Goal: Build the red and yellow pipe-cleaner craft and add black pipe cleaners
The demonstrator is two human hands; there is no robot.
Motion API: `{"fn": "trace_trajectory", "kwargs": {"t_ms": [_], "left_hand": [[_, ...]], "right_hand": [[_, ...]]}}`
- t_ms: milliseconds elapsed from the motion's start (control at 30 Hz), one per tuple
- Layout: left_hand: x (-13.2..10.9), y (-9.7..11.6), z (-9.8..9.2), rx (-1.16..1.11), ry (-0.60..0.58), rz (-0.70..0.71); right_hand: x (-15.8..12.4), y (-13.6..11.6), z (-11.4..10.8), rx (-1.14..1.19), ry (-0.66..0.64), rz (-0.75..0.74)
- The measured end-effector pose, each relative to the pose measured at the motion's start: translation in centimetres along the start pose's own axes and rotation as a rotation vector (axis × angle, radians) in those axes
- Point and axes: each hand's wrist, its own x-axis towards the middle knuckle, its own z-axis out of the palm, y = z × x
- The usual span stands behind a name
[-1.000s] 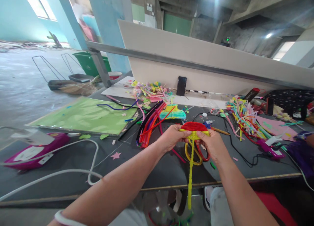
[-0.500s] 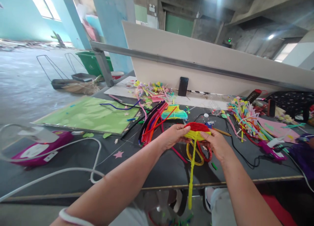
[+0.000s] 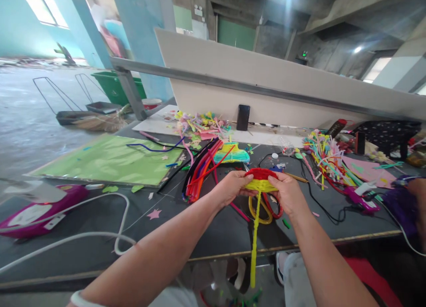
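A red and yellow pipe-cleaner craft piece (image 3: 260,185) is held up above the near part of the dark table (image 3: 213,236). My left hand (image 3: 234,185) pinches its left end, thumb on top. On its right end, my right hand (image 3: 286,189) grips with the thumb in front. From its middle a long yellow twisted stem hangs past the table edge. Below and behind it lie yellow and red loops (image 3: 262,210). Left of my left hand is a bundle of red, purple and black pipe cleaners (image 3: 201,174). A yellow and turquoise pipe-cleaner piece (image 3: 231,154) lies behind.
A green sheet (image 3: 106,160) covers the table's left side, with a magenta glue gun or similar device (image 3: 43,209) and a white cable (image 3: 123,227) before it. A phone (image 3: 243,117) leans at the back. Colourful pipe-cleaner piles (image 3: 322,154) lie right. Another person's hand (image 3: 418,196) shows at the right edge.
The view has shifted slightly, so the table things sit further left. Both hands still hold the red and yellow piece, with my right thumb moved up towards its red part. Another person's hand has appeared at right.
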Motion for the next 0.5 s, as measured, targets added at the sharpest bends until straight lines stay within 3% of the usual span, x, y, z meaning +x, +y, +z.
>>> {"fn": "trace_trajectory", "kwargs": {"t_ms": [167,433,500], "left_hand": [[-1.0,0.8,0.5,0.061,-0.085,-0.021],[-0.1,0.7,0.7,0.089,0.091,-0.148],[0.0,0.5,1.1,0.094,0.091,-0.169]], "right_hand": [[-0.7,-0.6,0.4,-0.056,0.014,-0.014],[0.6,0.0,-0.4,-0.036,0.080,0.032],[0.6,0.2,-0.7,-0.006,0.079,0.036]]}}
